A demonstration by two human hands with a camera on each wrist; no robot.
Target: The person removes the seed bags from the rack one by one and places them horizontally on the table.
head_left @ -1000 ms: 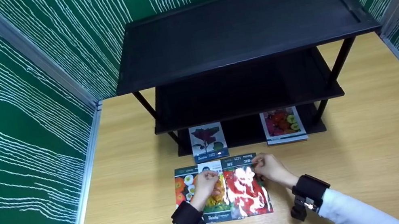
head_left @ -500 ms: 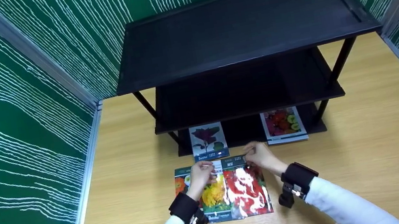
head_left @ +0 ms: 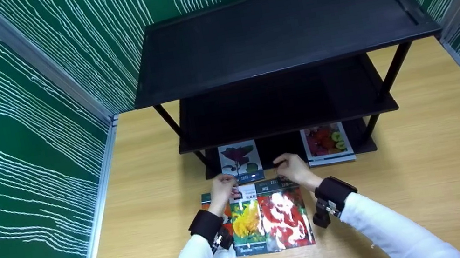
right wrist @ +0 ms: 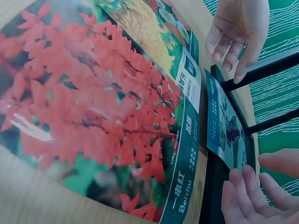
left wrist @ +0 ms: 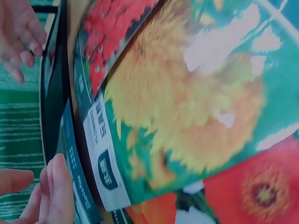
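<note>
My left hand (head_left: 222,189) hovers by the front left corner of the dark-flower seed packet (head_left: 239,160), which lies on the bottom shelf with its front edge overhanging. Its fingers (left wrist: 60,186) are loosely bent and hold nothing. My right hand (head_left: 292,169) is between the two shelf packets, thumb and fingers apart, with nothing in them. Below the hands, on the table, lie a yellow-flower packet (head_left: 247,225), a red-flower packet (head_left: 285,221) and, partly hidden under my left forearm, an orange-flower packet (head_left: 226,214). These overlap side by side.
A black three-tier shelf (head_left: 279,30) stands on the wooden table (head_left: 443,157). A mixed-flower packet (head_left: 326,142) lies on its bottom tier at the right. Green walls (head_left: 9,139) with white streaks enclose the table.
Both hands have moved forward from the table packets toward the bottom shelf, the right one also going left. The left hand has shifted slightly left. The packets look unmoved.
</note>
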